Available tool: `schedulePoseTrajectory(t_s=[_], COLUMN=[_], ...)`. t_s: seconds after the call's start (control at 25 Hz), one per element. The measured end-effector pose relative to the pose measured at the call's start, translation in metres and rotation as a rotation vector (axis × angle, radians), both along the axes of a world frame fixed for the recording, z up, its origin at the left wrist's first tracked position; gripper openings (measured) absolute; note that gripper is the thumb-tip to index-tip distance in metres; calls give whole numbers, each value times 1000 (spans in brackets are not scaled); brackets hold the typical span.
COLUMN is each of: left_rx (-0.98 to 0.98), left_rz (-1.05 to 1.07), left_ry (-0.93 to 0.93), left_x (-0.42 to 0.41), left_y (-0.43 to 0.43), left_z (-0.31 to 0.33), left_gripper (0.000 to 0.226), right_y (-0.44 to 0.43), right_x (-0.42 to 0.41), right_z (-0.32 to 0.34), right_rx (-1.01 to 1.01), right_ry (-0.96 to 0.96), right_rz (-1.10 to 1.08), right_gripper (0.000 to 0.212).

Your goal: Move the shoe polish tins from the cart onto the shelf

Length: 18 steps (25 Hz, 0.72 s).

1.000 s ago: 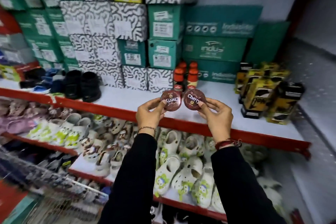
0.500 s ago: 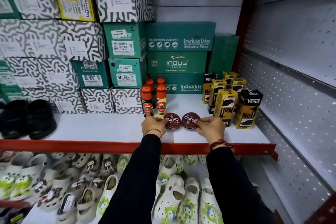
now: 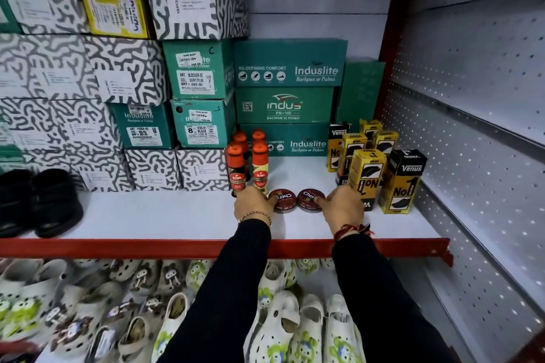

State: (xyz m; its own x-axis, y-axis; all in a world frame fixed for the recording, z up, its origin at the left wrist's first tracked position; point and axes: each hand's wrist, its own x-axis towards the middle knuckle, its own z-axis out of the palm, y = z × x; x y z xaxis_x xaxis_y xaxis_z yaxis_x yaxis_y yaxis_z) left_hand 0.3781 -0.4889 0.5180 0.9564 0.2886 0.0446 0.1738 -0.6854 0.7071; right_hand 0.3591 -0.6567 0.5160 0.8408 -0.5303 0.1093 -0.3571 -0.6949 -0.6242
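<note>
Two round dark-red shoe polish tins lie flat and side by side on the white shelf [image 3: 165, 215] with the red front edge. My left hand [image 3: 254, 204] holds the left tin [image 3: 285, 200] by its left rim. My right hand [image 3: 342, 207] holds the right tin [image 3: 309, 200] by its right rim. Both tins rest on the shelf surface just in front of the polish bottles. The cart is out of view.
Several orange-capped polish bottles [image 3: 247, 162] stand right behind the tins. Yellow and black Venus boxes [image 3: 380, 165] stand to the right. Stacked shoe boxes [image 3: 188, 91] fill the back, black shoes [image 3: 38, 200] sit at the left. White clogs [image 3: 283, 321] fill the lower shelf.
My hands carried the two tins from in front of the shelf edge down onto the shelf. Since half a second ago the tins have stayed put and my view has moved closer.
</note>
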Motion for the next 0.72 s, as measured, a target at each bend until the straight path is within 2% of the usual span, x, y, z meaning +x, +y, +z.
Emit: schedulePoseTrajectory(t_s=[0.08,0.16,0.28,0.4,0.52,0.6,0.72], left_rx=[26,51,149,284,480,541,608], left_rz=[11,22,9,-75,-28,79,96], left_ry=[-47,-108,-318,-523,-560,-542,-488], left_x=[-5,-16,-33,-50,-64,-83,-103], left_y=[1,6,23,44,74,90,118], left_z=[2,7,16,21,30,27,19], left_gripper=[38,33,31,44,60,65,68], right_y=[5,12,29,57,93,117,142], right_x=[-5,-11,-18,-25,-28,-36,-43], right_z=[6,13,27,35,40,41,31], right_rx=[-78,-96,-80,-215,-440,-467,-463], right_ry=[-32,-159,-375,-393,-448,-467,-493], right_rz=[-4,47,293,540,669,740,735], right_gripper=[40,39,40,58,66,69,70])
